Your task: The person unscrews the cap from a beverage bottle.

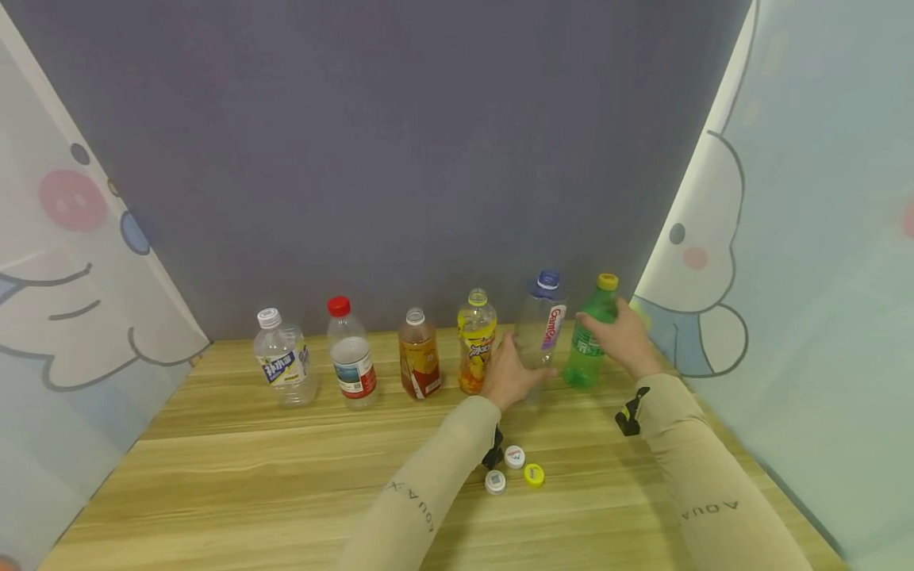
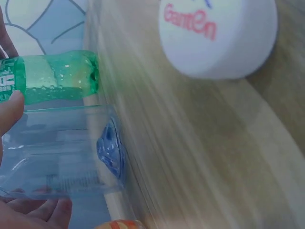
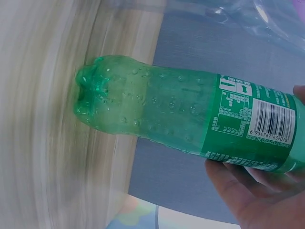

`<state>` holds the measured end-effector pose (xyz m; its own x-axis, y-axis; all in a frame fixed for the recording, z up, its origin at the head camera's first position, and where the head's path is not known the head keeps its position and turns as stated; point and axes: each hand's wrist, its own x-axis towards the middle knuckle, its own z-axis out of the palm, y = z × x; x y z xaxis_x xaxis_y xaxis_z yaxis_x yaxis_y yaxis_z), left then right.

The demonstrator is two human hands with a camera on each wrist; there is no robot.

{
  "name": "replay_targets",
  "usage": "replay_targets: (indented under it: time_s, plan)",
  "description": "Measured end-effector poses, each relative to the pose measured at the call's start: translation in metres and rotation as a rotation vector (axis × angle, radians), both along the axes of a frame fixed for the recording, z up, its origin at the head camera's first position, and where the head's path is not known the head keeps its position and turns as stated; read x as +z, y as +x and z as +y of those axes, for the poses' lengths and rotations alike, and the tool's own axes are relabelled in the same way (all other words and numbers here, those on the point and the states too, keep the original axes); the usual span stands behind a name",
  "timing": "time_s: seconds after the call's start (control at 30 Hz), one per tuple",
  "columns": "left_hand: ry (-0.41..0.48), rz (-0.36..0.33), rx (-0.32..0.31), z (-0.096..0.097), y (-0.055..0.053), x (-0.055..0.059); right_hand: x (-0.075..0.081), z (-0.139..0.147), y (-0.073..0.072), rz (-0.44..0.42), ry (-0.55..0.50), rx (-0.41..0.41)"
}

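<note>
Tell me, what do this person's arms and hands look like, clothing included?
The left sleeve and right sleeve are both long and beige, each bearing dark lettering, apparently AQUA, plus an X on the left one. A small black device sits at the right wrist; another black piece shows at the left. The left hand and right hand are bare, without gloves.

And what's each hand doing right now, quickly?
Left hand: thumb and fingers round the clear bottle, holding it.
Right hand: holding the green bottle.
</note>
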<state>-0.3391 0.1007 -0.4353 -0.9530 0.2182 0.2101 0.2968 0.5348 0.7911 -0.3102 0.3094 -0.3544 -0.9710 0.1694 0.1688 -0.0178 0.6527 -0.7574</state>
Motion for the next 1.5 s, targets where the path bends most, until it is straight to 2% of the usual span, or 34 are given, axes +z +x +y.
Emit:
replay_targets:
  time_s: [0.3,0.47,0.73,0.9,1.1,1.27,1.5]
  plan:
    - [0.002,-0.041,0.015,0.003,-0.001,0.001,-0.002,0.000,0.002,0.005,0.004,0.014]
    - [0.029,-0.086,0.040,0.010,-0.002,-0.001,-0.002,0.000,0.008,0.011,0.007,0.023]
    - [0.085,-0.112,0.099,0.023,0.002,-0.003,-0.005,0.000,0.022,0.044,0.024,0.032]
    - [0.089,-0.127,0.140,0.022,0.005,0.002,-0.007,-0.006,0.027,0.080,0.036,0.050]
    - [0.052,-0.141,0.143,0.019,0.013,0.010,-0.007,-0.012,0.034,0.113,0.044,0.059]
    - [0.019,-0.128,0.129,0.013,0.024,0.016,-0.006,-0.016,0.040,0.123,0.052,0.061]
    - [-0.095,-0.001,0.029,-0.005,0.045,0.024,-0.002,-0.024,0.052,0.129,0.050,0.065]
